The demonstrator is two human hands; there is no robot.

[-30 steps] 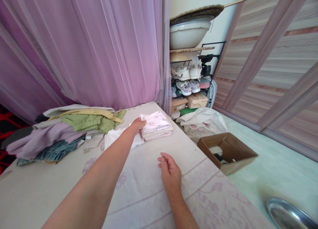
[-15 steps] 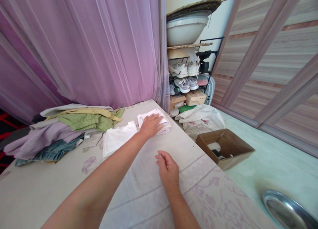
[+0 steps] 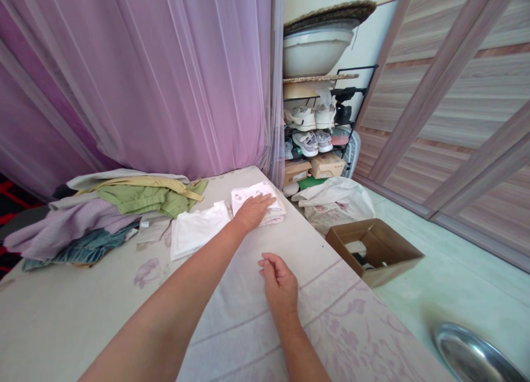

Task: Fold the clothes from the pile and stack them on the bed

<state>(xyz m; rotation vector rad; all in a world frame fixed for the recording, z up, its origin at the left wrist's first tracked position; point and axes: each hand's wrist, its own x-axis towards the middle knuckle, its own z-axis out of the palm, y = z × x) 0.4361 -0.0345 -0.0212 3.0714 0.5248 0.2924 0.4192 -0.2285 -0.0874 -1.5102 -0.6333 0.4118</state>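
My left hand [image 3: 254, 212] lies flat with fingers stretched out on a folded white-and-pink printed garment [image 3: 245, 193] near the bed's far corner. It presses on the top and hides part of it. Just left of that stack is a folded white garment [image 3: 199, 230], partly behind my left forearm. Closer to me, my right hand [image 3: 281, 285] rests at the mattress with its fingers curled in and the thumb against them, and nothing shows in it.
A loose heap of clothes [image 3: 136, 197] in green, yellow, lilac and denim lies at the left of the bed [image 3: 103, 316]. Beyond the right edge stand an open cardboard box [image 3: 389, 249], a plastic bag [image 3: 339, 197], a shoe rack [image 3: 364, 89] and a metal basin [image 3: 476, 351].
My left hand has slid slightly over the printed garment, uncovering more of its print. The right hand stays in place. The view has shifted a little.
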